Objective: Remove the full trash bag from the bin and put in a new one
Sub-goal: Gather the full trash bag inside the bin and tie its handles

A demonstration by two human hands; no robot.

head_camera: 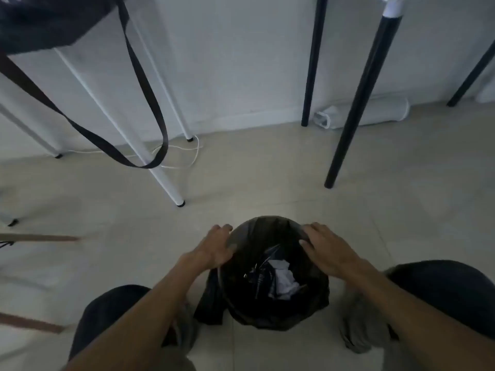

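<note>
The bin (270, 311) stands on the tiled floor (267, 183) between the person's knees, lined with a black bag (257, 236) folded over its rim. Inside lie crumpled white paper (284, 279) and what looks like dark shiny wrapping, though the dim view makes that uncertain. The left hand (214, 250) curls over the rim's left edge, gripping the bag there. The right hand (326, 250) lies on the right edge, fingers bent onto the plastic. Beyond stand white table legs (166, 183) and black ones (356, 103); a black strap (144, 84) hangs at left.
</note>
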